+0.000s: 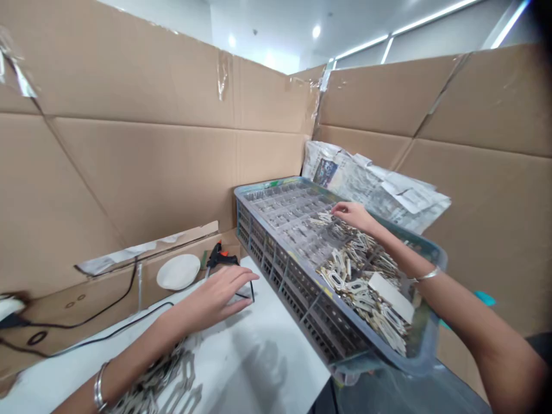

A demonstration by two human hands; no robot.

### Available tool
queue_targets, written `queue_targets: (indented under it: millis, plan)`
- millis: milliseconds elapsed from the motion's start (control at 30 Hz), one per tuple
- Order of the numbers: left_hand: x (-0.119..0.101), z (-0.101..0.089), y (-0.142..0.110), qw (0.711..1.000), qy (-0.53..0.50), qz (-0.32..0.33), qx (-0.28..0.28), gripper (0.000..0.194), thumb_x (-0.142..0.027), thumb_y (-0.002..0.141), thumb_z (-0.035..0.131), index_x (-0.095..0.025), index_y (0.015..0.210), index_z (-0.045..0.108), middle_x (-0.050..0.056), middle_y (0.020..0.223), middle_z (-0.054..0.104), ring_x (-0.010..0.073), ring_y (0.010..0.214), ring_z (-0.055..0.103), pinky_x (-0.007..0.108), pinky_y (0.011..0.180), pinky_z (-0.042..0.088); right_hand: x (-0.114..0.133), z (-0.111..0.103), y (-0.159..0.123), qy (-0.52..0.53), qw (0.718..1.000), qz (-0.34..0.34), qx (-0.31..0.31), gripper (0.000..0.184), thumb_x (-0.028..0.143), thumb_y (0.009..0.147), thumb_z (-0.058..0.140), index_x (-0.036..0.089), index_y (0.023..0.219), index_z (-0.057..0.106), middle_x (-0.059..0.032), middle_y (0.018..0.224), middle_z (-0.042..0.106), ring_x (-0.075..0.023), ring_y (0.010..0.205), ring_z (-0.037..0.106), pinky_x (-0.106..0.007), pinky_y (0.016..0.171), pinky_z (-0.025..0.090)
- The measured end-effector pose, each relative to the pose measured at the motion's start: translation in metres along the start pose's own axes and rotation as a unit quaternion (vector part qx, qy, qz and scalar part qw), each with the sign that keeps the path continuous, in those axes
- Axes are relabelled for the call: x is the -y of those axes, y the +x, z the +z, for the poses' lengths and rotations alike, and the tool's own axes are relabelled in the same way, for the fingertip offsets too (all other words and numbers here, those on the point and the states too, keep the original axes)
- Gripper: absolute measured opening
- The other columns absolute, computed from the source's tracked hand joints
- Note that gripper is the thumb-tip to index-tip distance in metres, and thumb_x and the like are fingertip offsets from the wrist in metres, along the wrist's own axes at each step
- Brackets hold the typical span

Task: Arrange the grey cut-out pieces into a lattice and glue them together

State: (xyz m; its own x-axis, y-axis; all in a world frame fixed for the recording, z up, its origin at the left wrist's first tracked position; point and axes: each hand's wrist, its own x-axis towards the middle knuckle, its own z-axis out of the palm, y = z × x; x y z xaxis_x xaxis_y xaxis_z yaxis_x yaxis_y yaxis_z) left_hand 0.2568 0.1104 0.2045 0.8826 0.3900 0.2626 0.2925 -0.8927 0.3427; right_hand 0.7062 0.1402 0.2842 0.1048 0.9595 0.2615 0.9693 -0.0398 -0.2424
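My left hand (219,292) is over the white table (259,345), thumb and fingers apart with nothing gripped. A thin black wire shape shows just beyond its fingers, close to a black glue gun (222,257) with an orange part. Reaching over a grey plastic crate (284,270), my right hand (352,215) has its fingers bent and pressed together above a clear compartment tray (288,213). Whatever they pinch, if anything, is too small to tell. Flat metal pieces with oval slots (362,287) are heaped in the near half of the crate, and a pale card (391,296) lies on them.
More grey slotted metal pieces (159,385) lie under my left forearm. A white round dish (178,272) and black cables (107,313) are at the back left. Cardboard walls (172,155) enclose the place; folded newspaper (366,184) leans behind the crate.
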Motion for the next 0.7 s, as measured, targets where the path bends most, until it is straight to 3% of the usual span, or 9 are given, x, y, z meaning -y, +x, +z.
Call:
queue_targets:
  millis: [100,167,300,367,467,567,700]
  plan:
    - [0.001,0.007,-0.005,1.000,0.003,-0.008,-0.010,0.041,-0.040,0.098,0.047,-0.026,0.136,0.047,0.009,0.132,0.057,0.0259,0.124,0.052,0.039,0.105,0.044,0.000,0.001,0.001,0.044,0.995,-0.053,0.067,0.023,0.025,0.075,0.051,0.017,0.085,0.070,-0.0053,0.089,0.073,-0.0189,0.081,0.063,-0.029,0.079,0.046]
    - [0.004,0.013,-0.017,0.999,0.009,-0.028,-0.022,0.041,-0.041,0.097,0.048,-0.028,0.136,0.048,0.008,0.133,0.058,0.0256,0.123,0.054,0.038,0.105,0.045,0.011,-0.007,-0.003,0.082,0.981,-0.100,0.143,0.023,0.023,0.076,0.051,0.016,0.086,0.070,-0.0046,0.086,0.072,-0.0172,0.078,0.061,-0.028,0.075,0.046]
    - [0.012,0.019,-0.052,0.995,0.032,-0.084,-0.036,0.043,-0.045,0.093,0.053,-0.032,0.134,0.052,0.004,0.133,0.060,0.0255,0.119,0.059,0.035,0.102,0.049,0.043,-0.032,-0.029,0.144,0.900,-0.191,0.365,0.027,0.023,0.077,0.056,0.016,0.099,0.071,-0.0044,0.094,0.070,-0.0142,0.076,0.059,-0.025,0.070,0.046]
    - [0.016,0.020,-0.072,0.992,0.040,-0.114,-0.035,0.045,-0.045,0.092,0.055,-0.034,0.135,0.052,0.003,0.134,0.060,0.0255,0.119,0.059,0.033,0.101,0.049,0.058,-0.042,-0.045,0.125,0.870,-0.208,0.429,0.031,0.026,0.077,0.063,0.018,0.105,0.073,-0.0051,0.100,0.068,-0.0143,0.080,0.059,-0.024,0.070,0.047]
    - [0.021,0.020,-0.098,0.986,0.046,-0.155,-0.029,0.046,-0.045,0.091,0.055,-0.035,0.136,0.051,0.002,0.134,0.059,0.0251,0.119,0.059,0.033,0.100,0.050,0.073,-0.042,-0.062,0.112,0.869,-0.206,0.437,0.039,0.033,0.072,0.072,0.021,0.109,0.073,-0.0054,0.101,0.066,-0.0159,0.085,0.059,-0.023,0.071,0.048]
    - [0.023,0.023,-0.114,0.983,0.036,-0.175,-0.050,0.044,-0.046,0.091,0.055,-0.034,0.134,0.053,0.003,0.133,0.060,0.0259,0.119,0.059,0.035,0.100,0.049,0.077,-0.034,-0.067,0.135,0.868,-0.182,0.442,0.042,0.035,0.067,0.077,0.020,0.106,0.074,-0.0035,0.089,0.066,-0.0145,0.076,0.058,-0.021,0.065,0.047]
    - [0.024,0.030,-0.128,0.977,0.032,-0.192,-0.089,0.043,-0.048,0.089,0.055,-0.034,0.129,0.057,0.003,0.131,0.062,0.0278,0.118,0.060,0.037,0.100,0.050,0.073,-0.032,-0.063,0.184,0.847,-0.126,0.483,0.038,0.042,0.073,0.073,0.016,0.100,0.075,-0.0019,0.073,0.068,-0.0125,0.064,0.057,-0.020,0.057,0.043]
